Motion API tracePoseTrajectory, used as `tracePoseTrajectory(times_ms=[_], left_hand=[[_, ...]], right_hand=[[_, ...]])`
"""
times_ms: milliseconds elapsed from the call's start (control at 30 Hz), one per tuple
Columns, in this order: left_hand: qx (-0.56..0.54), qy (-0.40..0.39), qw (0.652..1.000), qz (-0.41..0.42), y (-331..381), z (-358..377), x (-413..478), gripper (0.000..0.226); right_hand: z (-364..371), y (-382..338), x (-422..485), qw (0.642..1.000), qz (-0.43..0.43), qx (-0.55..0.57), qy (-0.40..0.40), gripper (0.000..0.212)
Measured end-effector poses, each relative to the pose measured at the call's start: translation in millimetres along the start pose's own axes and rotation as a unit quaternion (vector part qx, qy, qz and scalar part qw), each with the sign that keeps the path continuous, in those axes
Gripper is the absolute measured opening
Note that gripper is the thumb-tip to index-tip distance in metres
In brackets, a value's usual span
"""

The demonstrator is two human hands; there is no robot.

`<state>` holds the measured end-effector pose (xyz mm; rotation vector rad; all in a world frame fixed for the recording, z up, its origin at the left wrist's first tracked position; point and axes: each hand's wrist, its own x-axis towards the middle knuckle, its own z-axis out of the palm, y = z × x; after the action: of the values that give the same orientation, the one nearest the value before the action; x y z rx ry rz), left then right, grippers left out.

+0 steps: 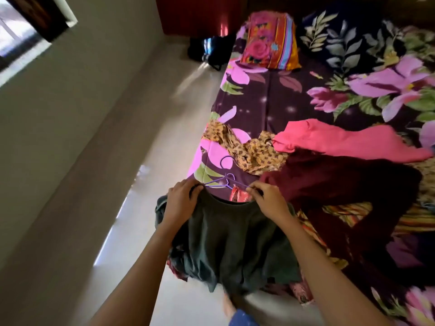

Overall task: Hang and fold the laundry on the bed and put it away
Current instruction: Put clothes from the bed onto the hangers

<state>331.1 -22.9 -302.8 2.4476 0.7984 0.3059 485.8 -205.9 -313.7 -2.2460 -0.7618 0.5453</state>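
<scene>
A dark green shirt [231, 238] hangs in front of me over the near edge of the bed [277, 102]. My left hand [182, 202] grips its left shoulder. My right hand [269, 200] pinches the right shoulder together with the end of a purple hanger [222, 182], whose hook sticks up above the neckline. More laundry lies on the bed: a maroon garment [341, 182], a pink garment [341, 140] and a yellow patterned cloth [254, 151].
A second purple hanger hook [226, 160] lies on the floral sheet beside the yellow cloth. A bright floral pillow [270, 41] and a dark leaf-print pillow [346, 36] sit at the head of the bed. Pale floor [153, 161] runs along the left; a dark bag [209, 51] stands by the wall.
</scene>
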Motion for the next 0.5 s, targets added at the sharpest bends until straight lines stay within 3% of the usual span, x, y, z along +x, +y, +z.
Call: tracePoseTrajectory(times_ms=[200,367,500], left_hand=[[-0.032,-0.058,0.996,-0.057,-16.8,52.1,70.5,0.024],[-0.032,-0.146,0.982,-0.115,-18.9,75.9,94.2,0.036],[-0.041,-0.218,0.968,-0.12,-11.0,82.0,96.7,0.037]], right_hand=[[28.3,46.0,81.9,0.998,0.058,-0.004,-0.023,0.014],[44.1,62.8,120.0,0.992,0.092,-0.024,-0.087,0.04],[41.5,53.6,123.8,0.986,0.116,0.0,-0.121,0.046]])
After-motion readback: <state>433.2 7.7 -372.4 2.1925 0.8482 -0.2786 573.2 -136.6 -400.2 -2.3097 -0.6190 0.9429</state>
